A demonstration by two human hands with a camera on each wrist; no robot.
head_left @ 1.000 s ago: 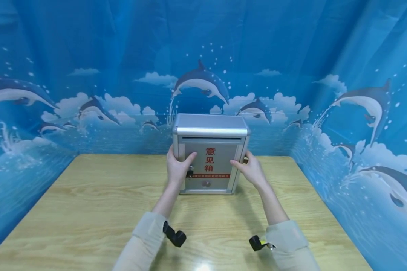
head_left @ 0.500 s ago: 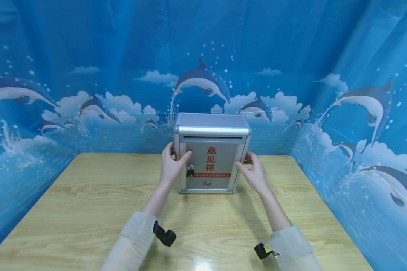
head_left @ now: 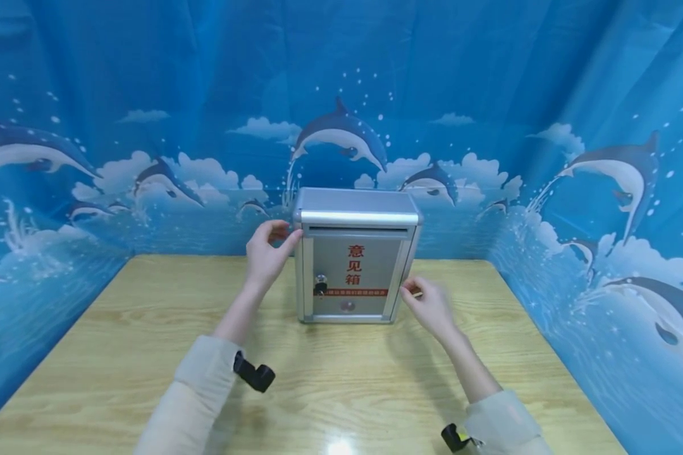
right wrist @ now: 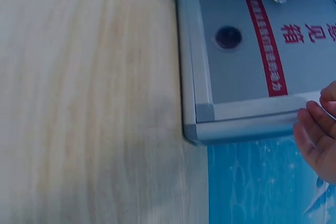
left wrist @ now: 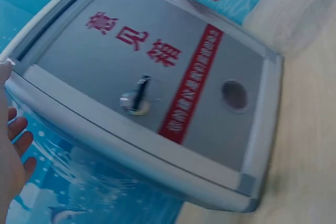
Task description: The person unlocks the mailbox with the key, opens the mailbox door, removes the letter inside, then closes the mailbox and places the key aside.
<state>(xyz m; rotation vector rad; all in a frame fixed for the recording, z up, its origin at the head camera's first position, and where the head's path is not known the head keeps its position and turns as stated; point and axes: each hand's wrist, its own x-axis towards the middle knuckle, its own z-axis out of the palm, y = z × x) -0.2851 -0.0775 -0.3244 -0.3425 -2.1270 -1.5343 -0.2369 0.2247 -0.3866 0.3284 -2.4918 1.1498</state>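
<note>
One metal box (head_left: 357,256): upright on the wood-grain table (head_left: 176,316), central, toward its far edge.
Long axis: vertical.
Box front: its slot (head_left: 358,233) and red lettering (head_left: 354,265) face you; the lock (head_left: 320,284) sits left.
Your left hand (head_left: 266,253): thumb tip at the upper left edge, fingers loosely bent, apart from the thumb.
Your right hand (head_left: 430,306): by the lower right edge, thumb and fingertips close together, contact unclear.
Backdrop (head_left: 233,63): blue, dolphin-printed.
</note>
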